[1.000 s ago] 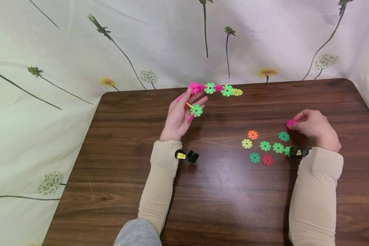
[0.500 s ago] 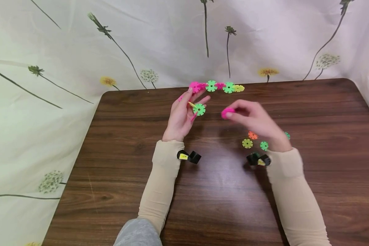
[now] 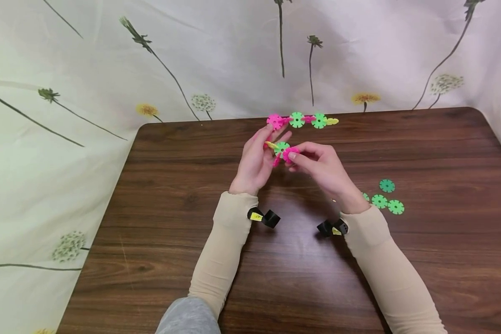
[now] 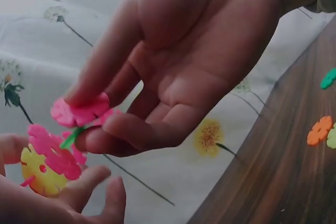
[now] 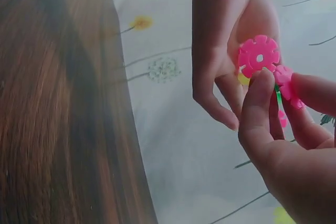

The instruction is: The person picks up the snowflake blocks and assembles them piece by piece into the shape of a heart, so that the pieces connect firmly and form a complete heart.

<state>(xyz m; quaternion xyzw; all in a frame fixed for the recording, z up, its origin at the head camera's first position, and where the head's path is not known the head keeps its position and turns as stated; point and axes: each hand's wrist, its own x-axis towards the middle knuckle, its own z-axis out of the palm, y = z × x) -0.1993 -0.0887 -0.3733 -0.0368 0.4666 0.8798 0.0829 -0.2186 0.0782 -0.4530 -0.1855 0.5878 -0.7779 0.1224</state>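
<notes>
In the head view, my left hand (image 3: 256, 157) holds a chain of interlocking notched plastic discs (image 3: 297, 119) near a pink disc, its thumb against it. Pink, green and yellow discs alternate along the chain, which extends to the right. A green disc (image 3: 281, 149) joined to a yellow one shows in front of the left palm. My right hand (image 3: 323, 169) pinches a loose pink disc (image 3: 291, 153) between thumb and fingers, touching or overlapping the green disc. The left wrist view shows this pink disc (image 4: 81, 109) by the green edge; whether they interlock, I cannot tell.
Loose green discs (image 3: 379, 201) lie on the brown wooden table (image 3: 158, 241), right of my right forearm. An orange disc (image 4: 319, 130) shows in the left wrist view. A flower-print curtain (image 3: 234, 55) hangs behind the table. Each wrist wears a small black camera (image 3: 271, 219).
My right hand has carried the pink disc leftward from the loose discs to the green disc at my left hand. The left hand and its chain have shifted slightly right.
</notes>
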